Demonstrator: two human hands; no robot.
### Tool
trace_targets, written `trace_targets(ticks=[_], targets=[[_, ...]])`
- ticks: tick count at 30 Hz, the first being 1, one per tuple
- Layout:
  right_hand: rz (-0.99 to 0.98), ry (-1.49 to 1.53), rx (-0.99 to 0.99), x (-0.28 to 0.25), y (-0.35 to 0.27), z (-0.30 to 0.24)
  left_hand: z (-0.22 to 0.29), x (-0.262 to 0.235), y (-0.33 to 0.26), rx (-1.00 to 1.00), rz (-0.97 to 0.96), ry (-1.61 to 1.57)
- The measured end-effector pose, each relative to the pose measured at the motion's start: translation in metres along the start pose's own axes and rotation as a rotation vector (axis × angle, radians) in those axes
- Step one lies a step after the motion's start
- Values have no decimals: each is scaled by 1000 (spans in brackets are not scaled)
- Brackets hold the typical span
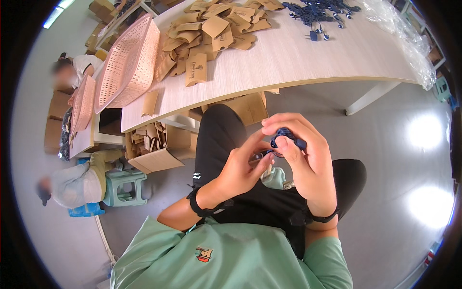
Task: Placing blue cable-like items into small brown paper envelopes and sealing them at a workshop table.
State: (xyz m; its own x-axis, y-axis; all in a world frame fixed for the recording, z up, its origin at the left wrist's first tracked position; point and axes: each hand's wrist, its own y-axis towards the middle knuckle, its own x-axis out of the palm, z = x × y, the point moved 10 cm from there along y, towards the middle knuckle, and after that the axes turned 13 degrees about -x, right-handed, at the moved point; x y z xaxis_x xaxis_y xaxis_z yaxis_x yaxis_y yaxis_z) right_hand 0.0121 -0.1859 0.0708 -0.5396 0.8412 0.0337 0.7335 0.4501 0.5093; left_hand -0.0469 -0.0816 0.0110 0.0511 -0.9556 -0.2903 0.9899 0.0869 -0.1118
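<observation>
Two bare hands meet over the wearer's lap, in front of the near edge of a pale wooden table [337, 62], as I watch through the head camera. The right hand [310, 161] is mostly closed, its thumb pressing a coiled bundle of dark blue earphones [285, 133] against its bent fingers. The left hand [243, 166] is half closed just beside it, thumb and fingers curled near a small shiny earbud at the lower side of the coil; I cannot tell whether it grips that part.

On the tabletop I see a loose heap of brown card sleeves [207, 33], more blue earphones [317, 14] lying tangled to its right, and crumpled clear plastic [399, 33] at the right end. A pink perforated basket [127, 67] stands left of the heap, with a single card sleeve [150, 103] near the table edge. Below, an open carton [159, 161] holds further card pieces. At far left, a co-worker in a pale top [79, 183] is beside a green stool [125, 188].
</observation>
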Motion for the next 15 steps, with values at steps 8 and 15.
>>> trace_targets(ticks=[8,15], targets=[[-41,70,-36,9,0,0,-2,4,2,40,-71,-42],[19,50,-28,2,1,0,0,3,3,44,-67,-68]])
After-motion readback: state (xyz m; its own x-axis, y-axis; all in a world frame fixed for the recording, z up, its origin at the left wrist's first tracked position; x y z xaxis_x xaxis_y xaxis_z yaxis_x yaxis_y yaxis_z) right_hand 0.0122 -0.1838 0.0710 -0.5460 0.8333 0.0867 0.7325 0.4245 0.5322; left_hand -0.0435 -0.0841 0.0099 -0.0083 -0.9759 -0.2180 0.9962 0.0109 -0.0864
